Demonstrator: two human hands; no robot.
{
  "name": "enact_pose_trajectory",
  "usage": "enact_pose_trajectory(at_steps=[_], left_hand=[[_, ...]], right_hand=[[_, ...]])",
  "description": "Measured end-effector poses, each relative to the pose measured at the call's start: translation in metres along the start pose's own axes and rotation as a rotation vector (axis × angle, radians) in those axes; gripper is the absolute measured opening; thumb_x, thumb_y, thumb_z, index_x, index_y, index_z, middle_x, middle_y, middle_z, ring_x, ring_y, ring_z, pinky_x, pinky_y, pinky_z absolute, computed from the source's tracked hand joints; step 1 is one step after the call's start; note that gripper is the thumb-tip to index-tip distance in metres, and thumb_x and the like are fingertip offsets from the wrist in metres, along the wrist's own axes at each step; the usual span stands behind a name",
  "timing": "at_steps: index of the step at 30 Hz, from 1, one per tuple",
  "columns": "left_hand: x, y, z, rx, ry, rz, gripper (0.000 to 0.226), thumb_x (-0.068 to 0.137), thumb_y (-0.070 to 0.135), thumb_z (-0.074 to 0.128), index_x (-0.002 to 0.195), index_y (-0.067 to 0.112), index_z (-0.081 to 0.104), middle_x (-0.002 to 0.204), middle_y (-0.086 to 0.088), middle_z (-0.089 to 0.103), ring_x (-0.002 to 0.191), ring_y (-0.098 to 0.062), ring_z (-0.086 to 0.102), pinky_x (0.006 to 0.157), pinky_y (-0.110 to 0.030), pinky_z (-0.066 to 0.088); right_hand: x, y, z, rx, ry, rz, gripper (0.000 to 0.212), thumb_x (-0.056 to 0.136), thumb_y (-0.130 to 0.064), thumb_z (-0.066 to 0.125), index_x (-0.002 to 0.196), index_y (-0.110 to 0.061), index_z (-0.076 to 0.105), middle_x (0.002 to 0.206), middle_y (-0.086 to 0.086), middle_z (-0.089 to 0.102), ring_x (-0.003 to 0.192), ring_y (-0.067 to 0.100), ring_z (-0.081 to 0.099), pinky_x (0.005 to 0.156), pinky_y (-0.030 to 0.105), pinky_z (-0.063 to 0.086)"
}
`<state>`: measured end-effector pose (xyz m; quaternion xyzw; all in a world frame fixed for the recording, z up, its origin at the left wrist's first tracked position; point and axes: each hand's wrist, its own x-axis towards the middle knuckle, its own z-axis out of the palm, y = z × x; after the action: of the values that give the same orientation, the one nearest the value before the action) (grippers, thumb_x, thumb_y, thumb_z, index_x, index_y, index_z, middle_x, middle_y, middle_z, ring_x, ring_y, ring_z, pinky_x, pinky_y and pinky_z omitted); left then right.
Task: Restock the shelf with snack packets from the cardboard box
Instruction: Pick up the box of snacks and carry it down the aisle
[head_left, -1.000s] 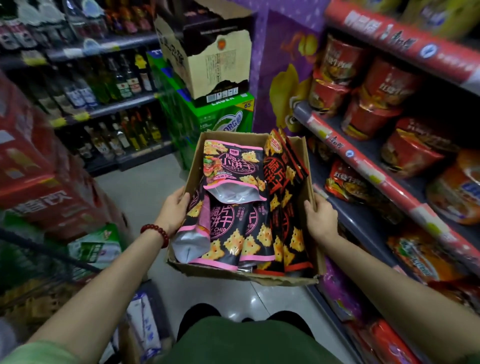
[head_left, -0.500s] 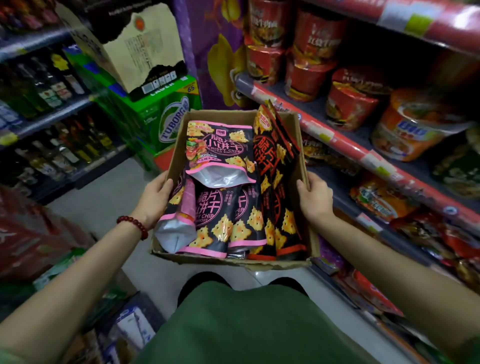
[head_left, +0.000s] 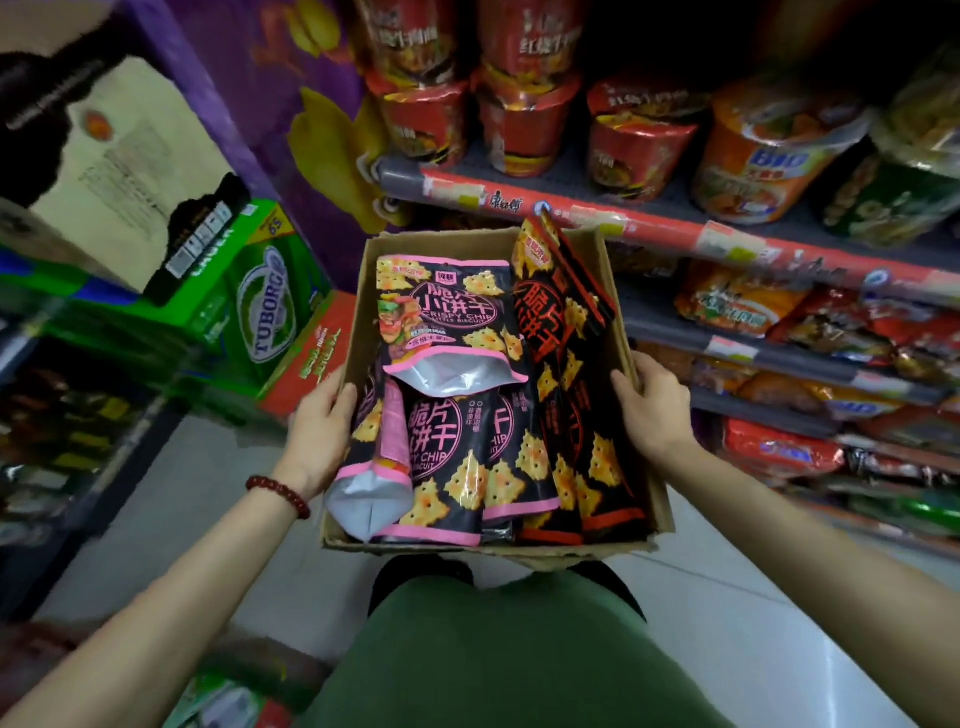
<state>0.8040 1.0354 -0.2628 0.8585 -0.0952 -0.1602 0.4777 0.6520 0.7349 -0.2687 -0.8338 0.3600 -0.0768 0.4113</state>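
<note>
I hold an open cardboard box (head_left: 597, 244) in front of me, above the floor. My left hand (head_left: 319, 434) grips its left wall and my right hand (head_left: 652, 410) grips its right wall. Inside lie several black snack packets: pink-trimmed ones (head_left: 441, 312) on the left and red-trimmed ones (head_left: 558, 332) standing on edge along the right. The shelf (head_left: 649, 223) with red price strips stands right behind and to the right of the box, holding cup noodles (head_left: 639, 135) above and noodle packets (head_left: 737, 301) below.
Green Tuborg beer cartons (head_left: 260, 301) are stacked at left with a torn cardboard case (head_left: 130, 156) on top. A purple display panel (head_left: 291, 104) stands behind the box. Dark bottle shelves (head_left: 62, 415) line the far left. Pale tiled floor (head_left: 727, 597) runs between.
My view has turned right toward the shelf, and the box has come closer to its price rail. Both hands keep the same hold on the box walls.
</note>
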Motion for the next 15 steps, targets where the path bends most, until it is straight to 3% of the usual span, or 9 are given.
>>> enact_pose_trajectory(at_steps=[7, 11, 15], left_hand=[[0.028, 0.000, -0.012, 0.058, -0.177, 0.091, 0.035, 0.099, 0.017, 0.038, 0.132, 0.021, 0.050, 0.120, 0.003, 0.061, 0.110, -0.016, 0.057, 0.099, -0.034, 0.044], [0.030, 0.001, -0.009, 0.079, -0.244, 0.147, 0.033, 0.096, 0.023, 0.039, 0.124, 0.035, 0.054, 0.113, 0.001, 0.064, 0.105, -0.025, 0.061, 0.097, -0.043, 0.048], [0.024, 0.007, 0.004, 0.107, -0.266, 0.208, 0.035, 0.099, 0.015, 0.039, 0.130, 0.020, 0.052, 0.111, 0.005, 0.061, 0.102, -0.018, 0.057, 0.082, -0.028, 0.043]], right_hand=[[-0.047, -0.011, 0.009, 0.048, 0.158, 0.122, 0.029, 0.097, -0.017, 0.048, 0.123, -0.012, 0.059, 0.108, 0.009, 0.068, 0.100, 0.027, 0.063, 0.078, 0.027, 0.043], [-0.072, -0.006, 0.007, 0.037, 0.226, 0.161, 0.031, 0.097, -0.017, 0.048, 0.125, -0.010, 0.058, 0.112, 0.009, 0.068, 0.099, 0.023, 0.061, 0.077, 0.023, 0.038], [-0.093, 0.005, 0.001, 0.061, 0.272, 0.209, 0.032, 0.097, -0.018, 0.048, 0.127, -0.010, 0.057, 0.114, 0.009, 0.067, 0.104, 0.025, 0.061, 0.081, 0.023, 0.039]])
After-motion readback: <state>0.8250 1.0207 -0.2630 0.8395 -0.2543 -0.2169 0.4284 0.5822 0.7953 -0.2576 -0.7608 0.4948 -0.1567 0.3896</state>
